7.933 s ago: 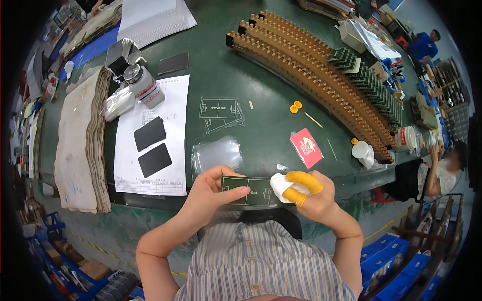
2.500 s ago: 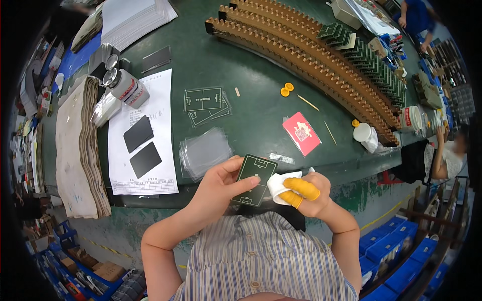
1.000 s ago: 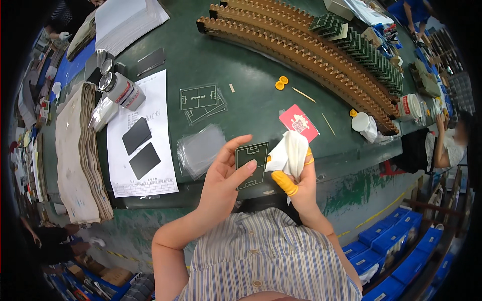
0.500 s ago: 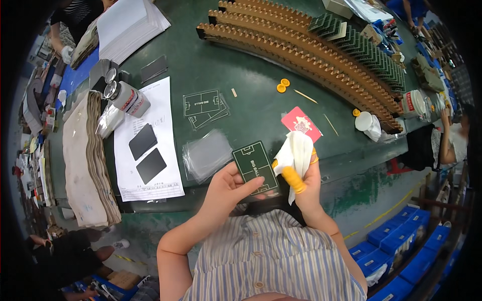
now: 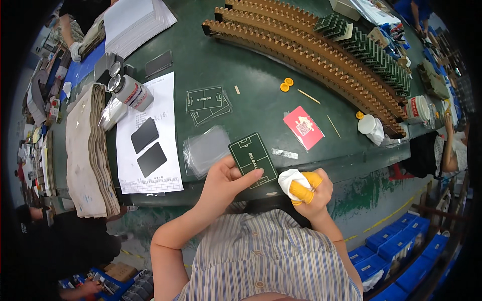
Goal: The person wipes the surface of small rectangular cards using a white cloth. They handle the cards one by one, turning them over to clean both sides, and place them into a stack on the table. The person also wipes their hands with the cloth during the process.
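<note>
Pinched between the thumb and fingers of my left hand (image 5: 221, 183) is a dark green card (image 5: 249, 153) with white pitch markings, tilted over the near edge of the table. Just right of it, my right hand (image 5: 319, 196) is closed on a bunched white cloth (image 5: 289, 180). Yellow finger covers sit on some of its fingers. Cloth and card are apart. A pink-red card (image 5: 304, 128) lies beyond the right hand, and a small pale strip (image 5: 284, 153) rests between the two cards. Left of the green card is a stack of clear plastic sheets (image 5: 203, 150).
Clear sheets with pitch lines (image 5: 205, 100) lie farther back. Two black cards (image 5: 151, 159) rest on a printed paper (image 5: 170, 183) beside a metal-capped bottle (image 5: 134, 95). Long notched wooden racks (image 5: 281, 42) hold green cards at the far right. Yellow finger covers (image 5: 285, 87) and thin sticks (image 5: 309, 96) lie nearby.
The white cloth hung loosely from my right hand and is now gathered into a bundle in it, lower down. The pale strip has come into sight. My left hand keeps the green card, slightly shifted.
</note>
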